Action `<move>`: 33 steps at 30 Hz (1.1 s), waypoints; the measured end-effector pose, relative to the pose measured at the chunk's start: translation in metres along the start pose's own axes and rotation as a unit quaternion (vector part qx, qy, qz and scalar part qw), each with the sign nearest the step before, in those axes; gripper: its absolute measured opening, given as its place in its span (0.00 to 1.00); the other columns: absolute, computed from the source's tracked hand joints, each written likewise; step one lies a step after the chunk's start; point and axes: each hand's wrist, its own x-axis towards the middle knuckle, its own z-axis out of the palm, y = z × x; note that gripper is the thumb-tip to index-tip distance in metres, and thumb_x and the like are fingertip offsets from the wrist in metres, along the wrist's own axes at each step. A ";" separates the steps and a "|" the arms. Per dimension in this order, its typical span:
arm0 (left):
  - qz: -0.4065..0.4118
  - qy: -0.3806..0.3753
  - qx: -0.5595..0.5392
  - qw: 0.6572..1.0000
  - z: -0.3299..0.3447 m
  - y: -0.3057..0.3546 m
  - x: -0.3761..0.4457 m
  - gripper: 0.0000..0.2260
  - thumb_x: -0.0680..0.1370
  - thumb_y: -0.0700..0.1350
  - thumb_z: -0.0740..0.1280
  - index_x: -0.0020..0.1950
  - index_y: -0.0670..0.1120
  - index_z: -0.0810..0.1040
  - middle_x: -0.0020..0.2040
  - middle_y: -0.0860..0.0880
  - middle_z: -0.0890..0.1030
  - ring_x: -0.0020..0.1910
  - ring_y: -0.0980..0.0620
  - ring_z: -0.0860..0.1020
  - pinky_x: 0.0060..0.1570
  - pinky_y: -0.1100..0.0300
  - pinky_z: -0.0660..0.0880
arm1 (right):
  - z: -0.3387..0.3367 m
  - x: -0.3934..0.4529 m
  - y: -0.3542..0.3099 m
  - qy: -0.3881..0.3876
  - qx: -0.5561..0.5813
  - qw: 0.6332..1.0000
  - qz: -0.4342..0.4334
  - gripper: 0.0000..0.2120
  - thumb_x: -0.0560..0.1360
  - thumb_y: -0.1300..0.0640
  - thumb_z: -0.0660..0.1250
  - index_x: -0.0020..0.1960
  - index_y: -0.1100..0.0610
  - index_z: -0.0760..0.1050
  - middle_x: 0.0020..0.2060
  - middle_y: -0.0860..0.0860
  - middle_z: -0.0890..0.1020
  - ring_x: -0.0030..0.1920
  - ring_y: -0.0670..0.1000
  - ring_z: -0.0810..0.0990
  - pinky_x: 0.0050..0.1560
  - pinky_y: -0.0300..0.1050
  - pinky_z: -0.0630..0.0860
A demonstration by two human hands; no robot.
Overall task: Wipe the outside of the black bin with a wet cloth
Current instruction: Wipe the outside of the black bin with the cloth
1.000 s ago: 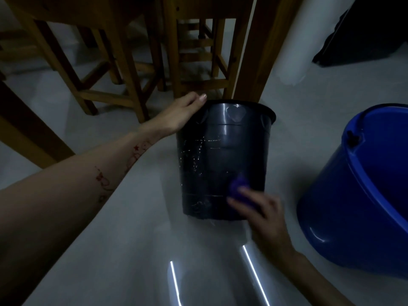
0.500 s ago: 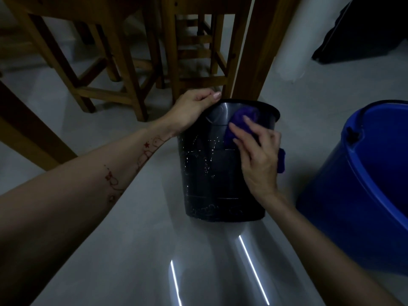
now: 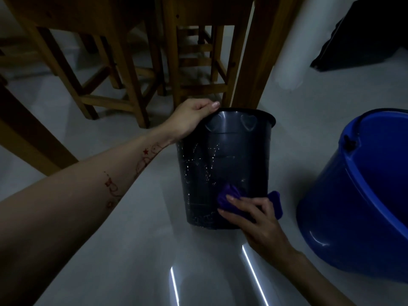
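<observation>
Two hands: we see both on the round black plastic bin (image 3: 225, 168), which stands upright on the pale glossy floor (image 3: 132, 250).
Change: half a second ago our right hand (image 3: 258, 224) pressed the crumpled purple cloth (image 3: 229, 199) just under the rim; now it is low on the bin's front wall, near the base. The left hand (image 3: 189, 120) has stayed on the rim.
Writing: we can read no brand or label; the wall shows two embossed heart shapes below the rim and a scatter of pale specks and scratches.
Right grip: fingers flat and spread, pressing the cloth against the wall; a fold of cloth sticks out past the hand's right side.
Left grip: curled over the rim's left edge, thumb on top, closed on the bin.
Nearby: large blue plastic bucket (image 3: 357, 195) just right of the bin, apart from it; wooden furniture legs (image 3: 249, 62) directly behind.
</observation>
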 end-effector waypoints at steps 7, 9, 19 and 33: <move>0.034 -0.019 0.075 0.996 0.010 0.027 0.002 0.11 0.81 0.56 0.63 0.50 0.52 0.83 0.47 0.52 0.85 0.47 0.60 0.83 0.48 0.67 0.78 | -0.020 0.063 0.044 0.191 0.039 0.937 0.289 0.16 0.81 0.59 0.61 0.67 0.49 0.73 0.66 0.55 0.71 0.62 0.49 0.67 0.65 0.44 0.67; 0.032 -0.019 0.085 0.996 0.015 0.031 0.004 0.12 0.80 0.56 0.64 0.51 0.52 0.84 0.47 0.53 0.86 0.47 0.60 0.83 0.51 0.64 0.78 | -0.010 0.087 0.047 0.191 0.044 0.931 0.307 0.16 0.81 0.58 0.60 0.68 0.52 0.74 0.66 0.57 0.71 0.63 0.50 0.66 0.66 0.39 0.64; -0.023 -0.019 0.141 0.989 0.031 0.018 -0.008 0.14 0.80 0.54 0.64 0.52 0.45 0.84 0.45 0.48 0.86 0.44 0.53 0.84 0.51 0.56 0.81 | 0.013 0.073 0.006 0.080 0.018 0.985 0.149 0.16 0.78 0.62 0.66 0.66 0.56 0.77 0.65 0.57 0.76 0.53 0.58 0.71 0.59 0.41 0.66; -0.038 0.044 0.161 0.985 0.041 0.007 0.001 0.15 0.78 0.56 0.68 0.49 0.46 0.86 0.43 0.48 0.87 0.44 0.52 0.84 0.52 0.49 0.81 | 0.013 0.090 0.008 0.092 0.057 0.963 0.247 0.14 0.80 0.58 0.61 0.64 0.56 0.78 0.64 0.57 0.75 0.58 0.57 0.70 0.64 0.30 0.61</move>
